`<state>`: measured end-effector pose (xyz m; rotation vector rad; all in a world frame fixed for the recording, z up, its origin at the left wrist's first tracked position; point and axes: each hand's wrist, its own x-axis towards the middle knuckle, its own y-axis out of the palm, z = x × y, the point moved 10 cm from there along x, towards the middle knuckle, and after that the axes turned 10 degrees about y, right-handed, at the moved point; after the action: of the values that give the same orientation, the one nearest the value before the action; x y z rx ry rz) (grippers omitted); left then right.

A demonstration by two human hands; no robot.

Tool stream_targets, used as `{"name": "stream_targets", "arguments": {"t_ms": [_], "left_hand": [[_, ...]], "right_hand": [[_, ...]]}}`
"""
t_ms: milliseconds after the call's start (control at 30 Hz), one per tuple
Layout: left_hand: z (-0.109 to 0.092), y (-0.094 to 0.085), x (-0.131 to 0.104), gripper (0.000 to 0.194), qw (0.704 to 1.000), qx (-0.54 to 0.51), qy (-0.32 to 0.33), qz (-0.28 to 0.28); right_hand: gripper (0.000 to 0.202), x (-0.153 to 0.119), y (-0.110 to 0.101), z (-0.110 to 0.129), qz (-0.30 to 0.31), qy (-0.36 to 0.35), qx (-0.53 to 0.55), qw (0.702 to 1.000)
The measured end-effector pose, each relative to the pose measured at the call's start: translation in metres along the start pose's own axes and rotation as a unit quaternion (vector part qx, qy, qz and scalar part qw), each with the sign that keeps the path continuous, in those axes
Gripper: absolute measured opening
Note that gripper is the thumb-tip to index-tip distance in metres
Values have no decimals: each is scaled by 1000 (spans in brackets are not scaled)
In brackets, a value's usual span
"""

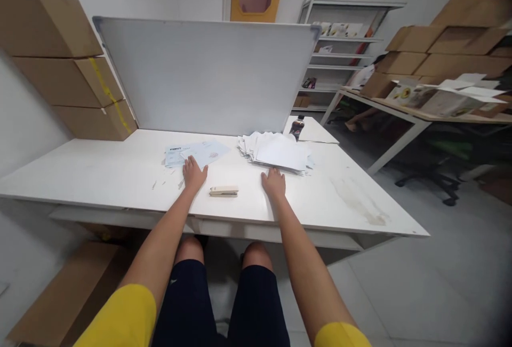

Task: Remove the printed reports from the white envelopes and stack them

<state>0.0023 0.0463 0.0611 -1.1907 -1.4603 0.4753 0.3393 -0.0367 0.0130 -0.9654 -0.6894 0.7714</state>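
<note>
My left hand (194, 173) lies flat at the near edge of some pale blue printed sheets (206, 150), its fingers apart. On the right, my right hand (274, 182) rests on the tabletop with fingers spread, at the front edge of a thick, uneven pile of white paper (282, 150). Neither hand holds anything. Between them a beige stapler (224, 191) lies on its side or base, I cannot tell which. A few tiny scraps (154, 184) are scattered left of my left hand.
The white table (100, 168) has a whiteboard (208, 75) standing along its back. A dark drink bottle (296, 127) stands behind the paper pile. Stacked cardboard boxes (80, 83) rise at back left. A person sits partly hidden behind another table (400, 109) at right.
</note>
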Motion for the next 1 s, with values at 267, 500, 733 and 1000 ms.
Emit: {"name": "stream_targets", "arguments": {"t_ms": [267,500,733,1000], "left_hand": [[-34,38,0,39,974,33,189,122],[-34,40,-3,42,975,12,188,121],[-32,35,-3,37,980,0,165,110],[-36,22,-5,28,981,1,174,87]], "right_hand": [[56,7,6,-2,18,12,8,1000],[56,7,8,-4,27,8,0,1000],[54,6,7,-2,20,9,0,1000],[53,6,7,-1,22,4,14,1000]]}}
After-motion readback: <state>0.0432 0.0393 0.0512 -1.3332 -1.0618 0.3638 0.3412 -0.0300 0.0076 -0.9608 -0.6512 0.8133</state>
